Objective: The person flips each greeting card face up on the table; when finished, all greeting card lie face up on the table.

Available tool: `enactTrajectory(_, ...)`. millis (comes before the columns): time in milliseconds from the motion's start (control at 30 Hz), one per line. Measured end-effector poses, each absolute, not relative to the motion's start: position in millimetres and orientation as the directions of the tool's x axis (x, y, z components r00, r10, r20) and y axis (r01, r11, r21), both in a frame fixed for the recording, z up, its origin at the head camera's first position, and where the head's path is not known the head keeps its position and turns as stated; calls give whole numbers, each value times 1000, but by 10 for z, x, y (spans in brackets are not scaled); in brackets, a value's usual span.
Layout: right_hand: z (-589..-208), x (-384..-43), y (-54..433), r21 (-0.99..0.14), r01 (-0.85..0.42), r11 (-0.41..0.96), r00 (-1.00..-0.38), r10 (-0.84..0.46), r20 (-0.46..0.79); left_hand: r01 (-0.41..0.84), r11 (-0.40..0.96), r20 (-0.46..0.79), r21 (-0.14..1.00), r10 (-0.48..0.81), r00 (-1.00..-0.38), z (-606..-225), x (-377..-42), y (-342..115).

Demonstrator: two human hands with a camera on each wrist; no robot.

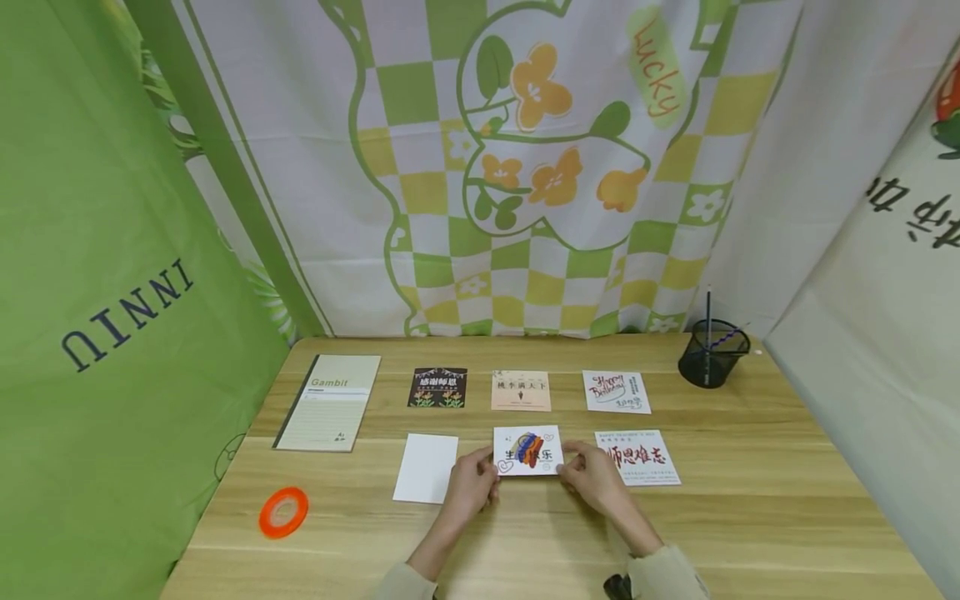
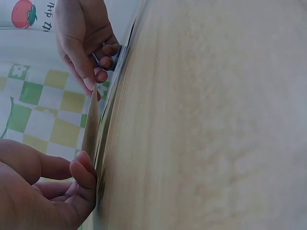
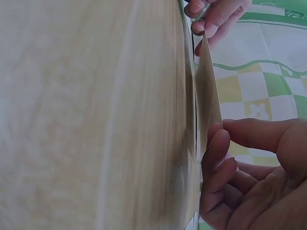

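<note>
A white greeting card (image 1: 528,451) with a colourful drawing and Chinese lettering is held between my two hands, near the middle of the table. My left hand (image 1: 474,483) pinches its left edge between thumb and fingers. At the opposite edge, my right hand (image 1: 596,475) pinches it the same way. Both wrist views show the card (image 3: 208,91) nearly edge-on, just above the tabletop. Left of my left hand lies a blank white card (image 1: 423,468). Beside my right hand is a white card with red lettering (image 1: 645,458), its left side partly covered by that hand.
Behind lie a black card (image 1: 437,388), a peach card (image 1: 521,392) and a Happy Birthday card (image 1: 617,392). A notebook (image 1: 327,404) and an orange tape roll (image 1: 283,512) are on the left. A black mesh pen holder (image 1: 713,357) stands at the back right.
</note>
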State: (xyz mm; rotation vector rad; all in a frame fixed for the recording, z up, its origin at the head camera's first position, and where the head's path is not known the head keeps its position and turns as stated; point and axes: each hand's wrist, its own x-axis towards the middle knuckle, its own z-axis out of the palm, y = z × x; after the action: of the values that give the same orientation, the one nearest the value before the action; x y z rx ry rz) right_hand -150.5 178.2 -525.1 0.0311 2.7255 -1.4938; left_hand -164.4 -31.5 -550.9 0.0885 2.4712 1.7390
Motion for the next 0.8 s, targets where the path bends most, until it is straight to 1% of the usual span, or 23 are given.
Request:
enactTrajectory(300,-5256,-1509,1781,-839,42,542,-999,-4,-52,-10,347,-54,938,117,-992,-5500,-1648,-313)
enactTrajectory(600,-5249,-1516,1768,-826,90,557,-994,-2,-110,-48,410,-126,911,165,-978,-5436,-1684,-345)
enactTrajectory(800,-5235,-1503,1765,-797,98,596,-991,-11,-131,-29,437,-126,899,195,-973,-5421,-1699,-363)
